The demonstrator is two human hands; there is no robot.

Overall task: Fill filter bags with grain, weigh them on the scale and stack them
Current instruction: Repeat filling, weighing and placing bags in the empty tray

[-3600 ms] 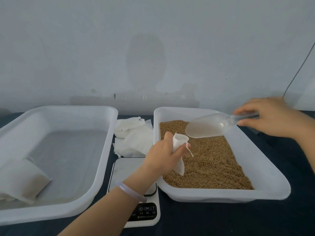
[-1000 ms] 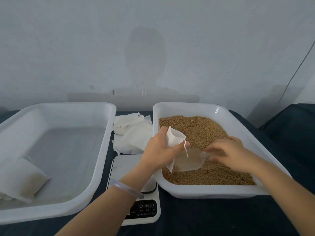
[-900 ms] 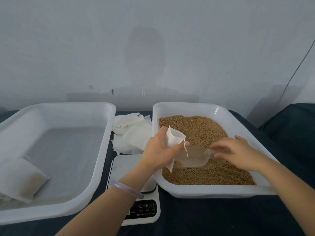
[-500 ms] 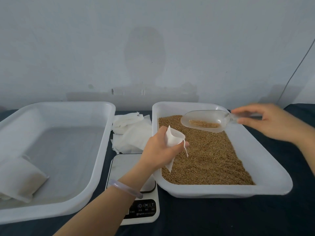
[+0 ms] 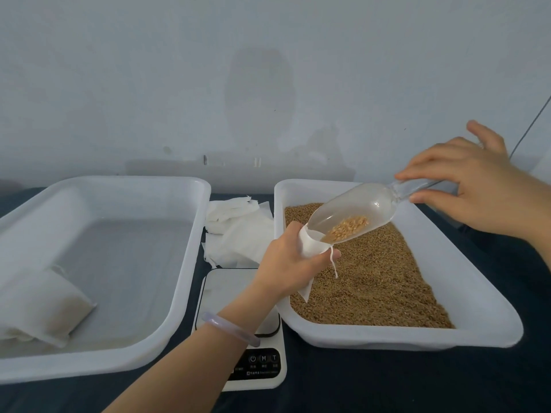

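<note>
So the left hand (image 5: 286, 263) had its grip clamped round the filter bag (image 5: 310, 249), right hand (image 5: 477, 193) pinched the scoop (image 5: 357, 208) by its handle, lip tilted down at the bag mouth, some grain (image 5: 348, 228) inside.

A pale, stained wall (image 5: 268, 84) stands behind a dark cloth-covered table (image 5: 387, 383).

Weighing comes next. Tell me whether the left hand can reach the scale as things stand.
Probably yes. The left hand grips the filter bag right beside the scale, whose plate lies under the forearm; nothing stands between them.
</note>
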